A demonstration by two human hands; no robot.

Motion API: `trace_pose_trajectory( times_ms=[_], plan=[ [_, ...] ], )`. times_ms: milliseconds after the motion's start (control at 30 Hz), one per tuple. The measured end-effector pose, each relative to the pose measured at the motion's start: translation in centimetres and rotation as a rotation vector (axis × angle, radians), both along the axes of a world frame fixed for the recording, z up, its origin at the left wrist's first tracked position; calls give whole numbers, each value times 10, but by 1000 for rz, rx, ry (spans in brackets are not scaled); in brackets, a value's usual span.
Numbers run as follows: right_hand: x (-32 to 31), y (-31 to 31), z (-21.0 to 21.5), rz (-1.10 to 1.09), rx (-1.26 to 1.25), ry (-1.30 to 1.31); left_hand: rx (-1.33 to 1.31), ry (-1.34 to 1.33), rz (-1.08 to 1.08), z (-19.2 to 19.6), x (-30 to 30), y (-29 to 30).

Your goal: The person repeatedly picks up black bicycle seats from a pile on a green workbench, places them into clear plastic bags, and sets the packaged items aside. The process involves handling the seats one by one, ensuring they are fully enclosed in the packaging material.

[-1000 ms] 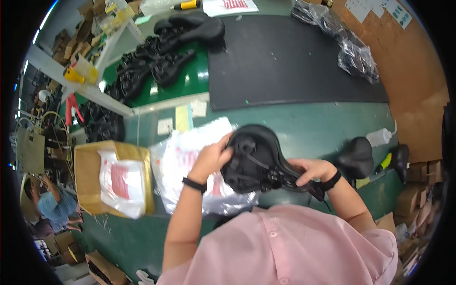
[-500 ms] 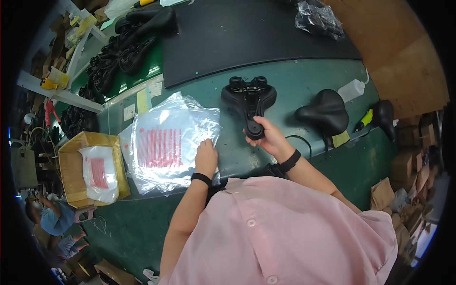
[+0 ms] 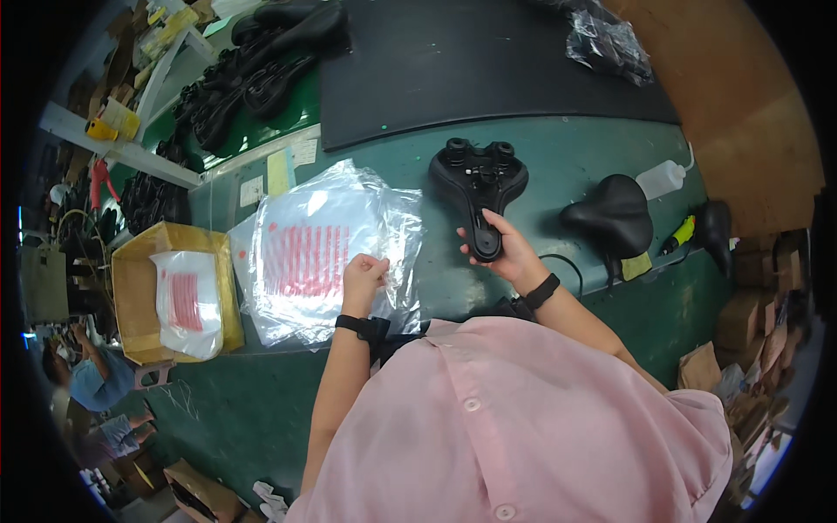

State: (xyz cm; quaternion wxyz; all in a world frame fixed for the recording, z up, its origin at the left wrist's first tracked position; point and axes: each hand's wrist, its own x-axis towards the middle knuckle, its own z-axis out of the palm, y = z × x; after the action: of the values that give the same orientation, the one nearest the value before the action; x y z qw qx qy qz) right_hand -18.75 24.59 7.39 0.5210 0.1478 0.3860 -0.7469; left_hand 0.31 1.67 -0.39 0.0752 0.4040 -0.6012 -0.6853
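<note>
Green worktable (image 3: 558, 144), partly hidden under a black mat (image 3: 497, 78) cut off at top | hands apart | right hand (image 3: 516, 254) clamped on the nose of 1 black saddle (image 3: 478, 183), underside showing, between plastic bags (image 3: 309, 257) and 1 wide saddle (image 3: 613, 213) | left hand (image 3: 362, 283) over the bags, fingers bunched; whether pinching any, cannot tell

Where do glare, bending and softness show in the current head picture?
Head view: white glare streaks the clear, red-printed plastic bags; head view, right side: the tall brown panel bows with the fisheye; head view, far left: the blue-shirted co-worker looks soft, while the black bicycle saddle appears fairly sharp.
</note>
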Motion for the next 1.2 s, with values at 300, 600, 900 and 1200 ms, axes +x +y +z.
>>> trace_pose_trajectory(
  times_ms=[300,600,900,1200],
  plan=[
    [28,-34,25,232,-47,218,127,53,4,45,10,-24],
    [56,-127,-47,354,-32,219,134,139,10,29,11,-30],
    [55,-126,-41,289,37,177,-378,-58,-172,56,39,-29],
    [53,-110,-30,278,-72,207,-763,-264,-257,71,14,-7]
  ],
)
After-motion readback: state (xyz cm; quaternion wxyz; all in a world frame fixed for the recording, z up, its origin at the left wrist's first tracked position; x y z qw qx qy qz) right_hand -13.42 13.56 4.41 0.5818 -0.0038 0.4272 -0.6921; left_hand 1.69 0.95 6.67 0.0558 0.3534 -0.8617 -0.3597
